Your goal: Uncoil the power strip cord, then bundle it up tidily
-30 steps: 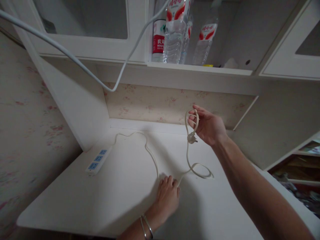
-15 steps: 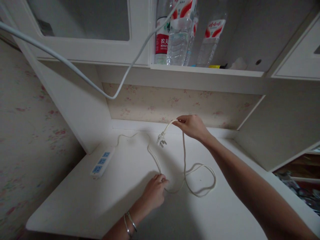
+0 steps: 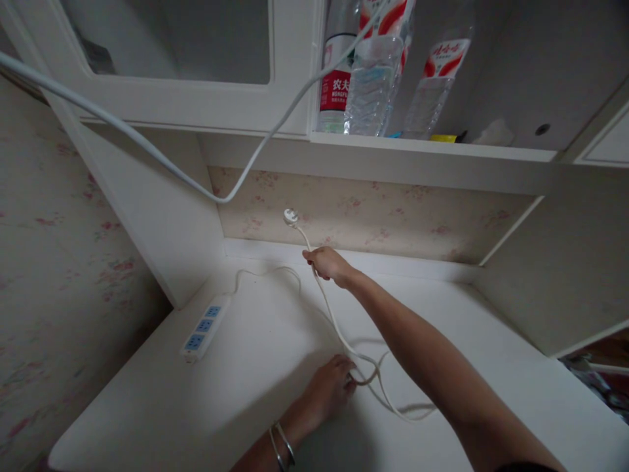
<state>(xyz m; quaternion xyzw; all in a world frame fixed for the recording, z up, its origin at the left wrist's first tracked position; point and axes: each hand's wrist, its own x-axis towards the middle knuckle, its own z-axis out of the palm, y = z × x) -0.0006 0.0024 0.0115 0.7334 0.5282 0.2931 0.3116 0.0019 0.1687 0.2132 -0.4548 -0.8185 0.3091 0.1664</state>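
Note:
A white power strip (image 3: 202, 326) with blue sockets lies on the left of the white desktop. Its thin white cord (image 3: 330, 307) runs along the desk and lies partly looped near the middle. My right hand (image 3: 328, 263) pinches this cord a little below the plug (image 3: 291, 217), which points upward in front of the wallpaper. Lower down, my left hand (image 3: 334, 385), with two silver bangles on the wrist, is closed around the cord beside the loops. The fingertips of the left hand are partly hidden.
A thicker white cable (image 3: 223, 198) hangs across the upper left, close to the camera. Above the desk (image 3: 147, 406), a cabinet shelf (image 3: 432, 148) holds several plastic bottles (image 3: 372, 85). Side panels bound the desk, and floral wallpaper (image 3: 354, 210) covers the wall behind.
My right hand has moved left with the cord, and the plug has swung from hanging down to pointing up. My left hand has shifted right along the cord, toward the loops.

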